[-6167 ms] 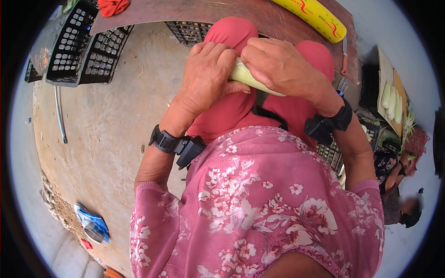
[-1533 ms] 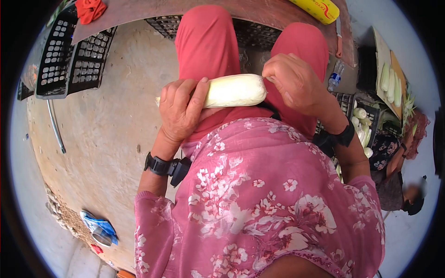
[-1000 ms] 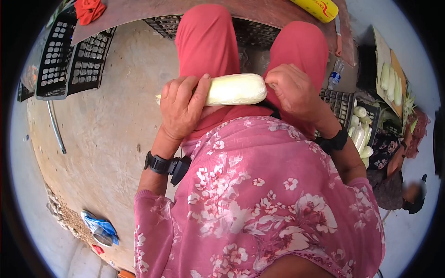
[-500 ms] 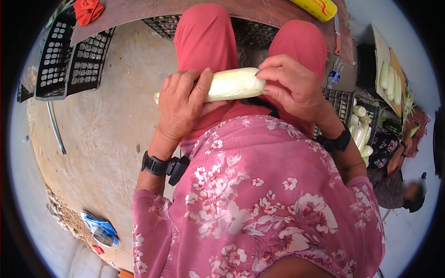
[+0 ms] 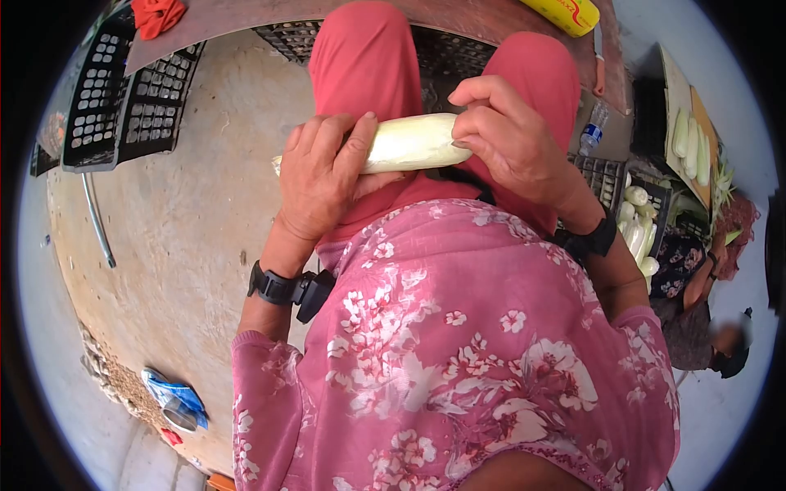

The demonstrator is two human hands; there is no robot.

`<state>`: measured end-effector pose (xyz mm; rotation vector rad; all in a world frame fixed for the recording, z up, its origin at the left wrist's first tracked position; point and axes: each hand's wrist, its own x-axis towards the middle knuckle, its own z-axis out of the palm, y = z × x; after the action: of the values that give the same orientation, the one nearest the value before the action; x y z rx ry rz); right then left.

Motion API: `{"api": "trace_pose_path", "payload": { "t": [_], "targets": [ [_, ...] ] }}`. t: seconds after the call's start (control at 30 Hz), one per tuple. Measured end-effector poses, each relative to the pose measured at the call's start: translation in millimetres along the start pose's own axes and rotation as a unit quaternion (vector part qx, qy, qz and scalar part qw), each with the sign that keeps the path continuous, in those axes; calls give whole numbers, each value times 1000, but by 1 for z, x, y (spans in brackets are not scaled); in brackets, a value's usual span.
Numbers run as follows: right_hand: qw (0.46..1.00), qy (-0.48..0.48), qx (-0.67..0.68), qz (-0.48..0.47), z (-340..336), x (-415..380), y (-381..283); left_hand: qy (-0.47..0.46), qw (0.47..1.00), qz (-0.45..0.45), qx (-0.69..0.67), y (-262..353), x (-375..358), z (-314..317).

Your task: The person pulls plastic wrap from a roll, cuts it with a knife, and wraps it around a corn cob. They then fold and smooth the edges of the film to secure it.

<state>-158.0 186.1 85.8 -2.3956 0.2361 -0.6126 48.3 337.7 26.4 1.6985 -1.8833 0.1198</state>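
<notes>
A pale ear of corn (image 5: 416, 142) with a shiny, film-like surface lies crosswise above my lap, roughly level. My left hand (image 5: 321, 168) is wrapped round its left part, thumb on top, and a small tip pokes out beyond the fingers. At the right end, my right hand (image 5: 516, 135) touches the corn with bent fingers and thumb; its index finger is lifted off. Whether a bit of film sits between those fingertips is too small to make out.
Ahead is a low brown table (image 5: 237, 37) with a yellow roll (image 5: 565, 15) and a knife (image 5: 598, 61). Black crates (image 5: 147, 102) stand left. To the right are a water bottle (image 5: 593, 129), a crate of corn (image 5: 637, 225), more ears (image 5: 692, 147) on a board, and another person (image 5: 692, 327).
My right hand's index finger has lifted away from the corn's right end, and the fingers there have bent more. The left hand keeps its hold; the corn has barely shifted.
</notes>
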Motion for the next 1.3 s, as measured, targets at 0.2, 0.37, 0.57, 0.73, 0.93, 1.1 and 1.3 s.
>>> {"api": "trace_pose_path", "payload": {
  "t": [0.2, 0.37, 0.57, 0.73, 0.93, 1.1, 1.3],
  "targets": [
    [999, 28, -10, -34, -2, -4, -2, -10, 1000, -9, -18, -1, 2, -1],
    [997, 10, -60, -52, -6, -12, 1, -16, 1000, -8, -26, -1, 3, -2],
    [995, 24, -78, -57, -6, -17, 1, -28, 999, -15, -27, 0, 5, -4],
    [995, 23, -81, -51, 1, -31, 9, -34, 999, -9, -35, -1, 7, -6],
    [991, 57, -95, -71, -2, -25, -2, -28, 995, -26, -87, -3, 7, -5],
    [992, 53, -96, -64, 3, -31, 7, -50, 993, -35, -96, -4, 12, -9],
    [993, 90, -74, -35, 11, -29, 15, -68, 989, -54, -116, -6, 16, -8]
  ]
}}
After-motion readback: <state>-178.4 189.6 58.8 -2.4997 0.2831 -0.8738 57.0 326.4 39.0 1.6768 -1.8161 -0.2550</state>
